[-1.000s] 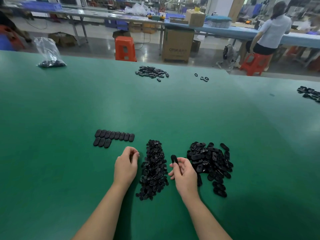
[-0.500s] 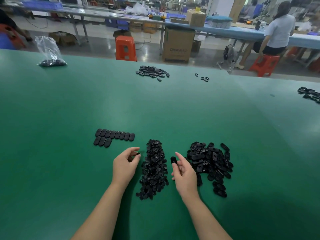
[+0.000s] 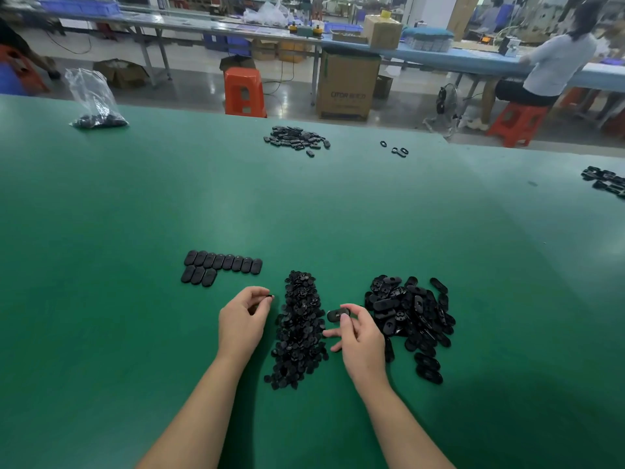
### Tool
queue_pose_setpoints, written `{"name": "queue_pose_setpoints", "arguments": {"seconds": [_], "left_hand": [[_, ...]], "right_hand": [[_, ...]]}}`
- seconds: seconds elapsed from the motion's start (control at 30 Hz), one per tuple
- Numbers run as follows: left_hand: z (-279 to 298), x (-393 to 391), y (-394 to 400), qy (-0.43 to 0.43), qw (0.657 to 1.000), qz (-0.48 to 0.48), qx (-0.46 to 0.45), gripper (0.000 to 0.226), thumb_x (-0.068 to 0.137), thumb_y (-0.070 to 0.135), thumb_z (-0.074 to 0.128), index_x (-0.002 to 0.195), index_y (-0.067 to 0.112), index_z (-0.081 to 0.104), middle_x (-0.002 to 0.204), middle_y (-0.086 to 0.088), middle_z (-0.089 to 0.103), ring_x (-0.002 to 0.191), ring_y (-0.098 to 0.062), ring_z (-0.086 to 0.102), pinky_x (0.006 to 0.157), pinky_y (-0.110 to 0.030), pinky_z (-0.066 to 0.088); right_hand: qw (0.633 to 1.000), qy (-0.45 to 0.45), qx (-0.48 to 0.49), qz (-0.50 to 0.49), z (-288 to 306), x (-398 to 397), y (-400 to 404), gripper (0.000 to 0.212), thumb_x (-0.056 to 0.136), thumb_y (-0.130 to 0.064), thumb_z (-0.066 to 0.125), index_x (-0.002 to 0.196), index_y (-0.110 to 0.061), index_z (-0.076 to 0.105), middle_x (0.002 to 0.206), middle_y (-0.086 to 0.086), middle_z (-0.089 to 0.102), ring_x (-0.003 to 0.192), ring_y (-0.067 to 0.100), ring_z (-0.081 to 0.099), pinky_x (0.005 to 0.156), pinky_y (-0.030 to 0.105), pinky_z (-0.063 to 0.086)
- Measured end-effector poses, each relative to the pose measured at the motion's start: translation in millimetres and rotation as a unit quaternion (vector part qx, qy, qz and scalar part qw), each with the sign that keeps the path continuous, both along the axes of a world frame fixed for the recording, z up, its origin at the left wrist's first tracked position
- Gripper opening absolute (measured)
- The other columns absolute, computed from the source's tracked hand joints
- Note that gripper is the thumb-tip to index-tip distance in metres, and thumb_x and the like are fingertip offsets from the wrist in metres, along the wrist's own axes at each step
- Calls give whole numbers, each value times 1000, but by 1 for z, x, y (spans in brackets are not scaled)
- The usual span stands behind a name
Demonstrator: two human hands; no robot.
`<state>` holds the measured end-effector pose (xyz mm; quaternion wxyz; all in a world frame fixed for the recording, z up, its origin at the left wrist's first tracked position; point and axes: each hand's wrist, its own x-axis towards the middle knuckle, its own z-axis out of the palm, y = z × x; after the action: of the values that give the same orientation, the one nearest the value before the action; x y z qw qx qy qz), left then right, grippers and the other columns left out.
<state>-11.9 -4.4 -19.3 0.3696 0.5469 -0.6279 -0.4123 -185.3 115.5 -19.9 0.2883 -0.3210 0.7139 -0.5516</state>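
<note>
On the green table (image 3: pixel 304 211), my left hand (image 3: pixel 241 319) pinches a tiny black part (image 3: pixel 269 296) at its fingertips, just left of a long heap of small black parts (image 3: pixel 299 330). My right hand (image 3: pixel 360 336) pinches a black oval shell (image 3: pixel 338 314) between thumb and forefinger, held flat between the two heaps. A heap of black oval shells (image 3: pixel 411 316) lies to the right of that hand. Two tidy rows of finished oval pieces (image 3: pixel 220 265) lie ahead of my left hand.
Farther off lie another pile of black ovals (image 3: pixel 297 138), three loose rings (image 3: pixel 395 149), a clear bag of parts (image 3: pixel 96 103) at the far left, and more black parts (image 3: pixel 605 182) at the right edge. Beyond the table stand an orange stool (image 3: pixel 243 93) and a cardboard box (image 3: pixel 348 86); a person sits at a bench.
My right hand has turned the oval shell from upright to flat. My left hand picked a tiny part from the middle heap and now holds it out at its fingertips.
</note>
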Motion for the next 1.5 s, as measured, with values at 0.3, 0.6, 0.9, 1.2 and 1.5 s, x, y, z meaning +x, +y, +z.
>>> {"name": "queue_pose_setpoints", "arguments": {"seconds": [0.3,0.6,0.9,1.2,1.5], "left_hand": [[26,-18,11,20,998,-58,34,15,87,17,75,81,30,76,74,13,73,61,2,60,60,-12,45],[42,-78,50,-123,981,-143,-39,13,86,19,67,82,32,67,72,16,67,67,3,61,66,-20,52],[41,-85,46,-128,984,-122,-20,14,84,17,67,77,29,70,72,15,69,70,0,63,70,-27,56],[42,-90,48,-154,985,-76,-6,14,83,20,69,75,29,62,72,13,64,70,-2,59,66,-27,51],[43,-88,47,-195,977,-87,-28,9,88,30,70,79,30,66,74,13,67,73,-7,61,67,-30,53]], "right_hand": [[1000,-22,-7,-4,4,2,-2,15,106,-16,46,106,-29,53,92,-9,77,80,11,75,55,27,58],[1000,27,-10,-12,-2,-3,-2,16,102,-13,57,96,-26,62,87,-8,75,69,9,69,63,37,60],[999,35,-9,4,3,-3,-1,26,103,-11,54,101,-35,64,96,-13,74,84,7,71,67,21,57],[1000,30,-3,6,2,-4,-1,25,103,-13,54,97,-35,65,92,-12,75,84,6,70,70,25,58],[999,35,-8,7,1,-5,-1,23,103,-14,54,98,-35,64,91,-17,74,83,5,71,73,23,57]]}}
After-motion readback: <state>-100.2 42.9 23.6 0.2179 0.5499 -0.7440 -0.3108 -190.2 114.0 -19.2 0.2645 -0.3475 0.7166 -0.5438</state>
